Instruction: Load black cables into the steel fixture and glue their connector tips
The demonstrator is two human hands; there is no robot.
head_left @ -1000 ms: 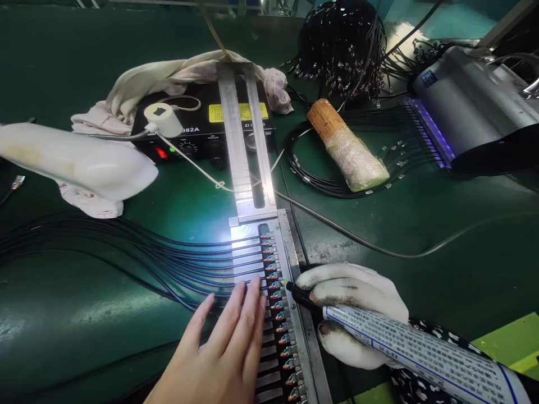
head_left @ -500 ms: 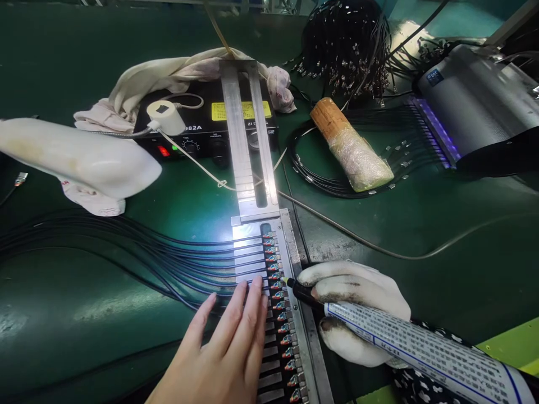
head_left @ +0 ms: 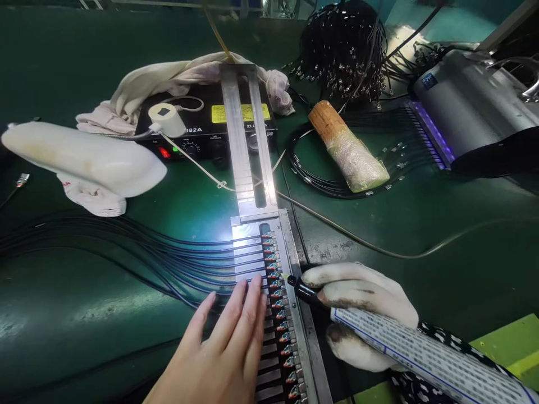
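My bare left hand lies flat with fingers stretched over black cables, at the left side of a metal fixture. Down this fixture runs a row of small metal connectors with exposed coloured wires. In a white glove with dirty fingertips, my right hand grips a glue tube with a printed label and a black nozzle. The nozzle's thin pale tip points at one of the connectors near my left fingertips; I cannot tell whether it touches.
Behind the fixture sits a black control box with a cloth over it. A white lamp stands at left. Right of centre lie a wrapped roll and coiled cables. A grey machine with purple light and a cable bundle are behind.
My right hand has drawn slightly right with the glue tube, and the nozzle is a little farther from the connectors. My left hand stays in place.
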